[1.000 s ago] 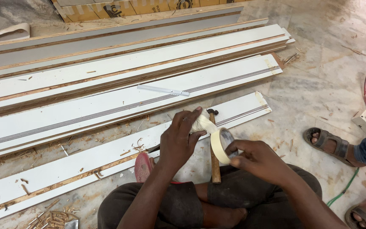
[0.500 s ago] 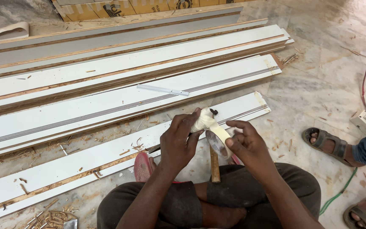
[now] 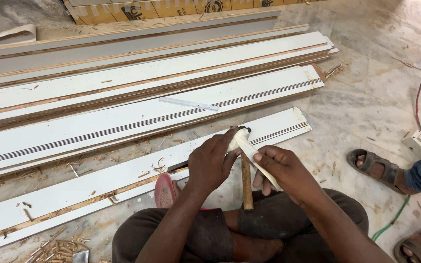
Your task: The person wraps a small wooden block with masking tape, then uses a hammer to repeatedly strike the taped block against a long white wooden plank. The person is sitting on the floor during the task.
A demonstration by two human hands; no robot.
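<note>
Wooden-handled hammer, pale strip, perhaps tape, both hands gripping.

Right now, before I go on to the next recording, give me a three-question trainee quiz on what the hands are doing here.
1. True or false: the left hand is closed around the head end of the wooden-handled hammer.
2. What does the right hand pull on?
A. a green cable
B. a white strip wound on the hammer's head
C. a sandal
3. Fill in: the thin white bar lies on a long white ____ with dark grooves.

Key
1. True. The hand covers the head end, and the handle points toward the person's lap.
2. B.
3. Board, one of several laid side by side on the floor.
</note>
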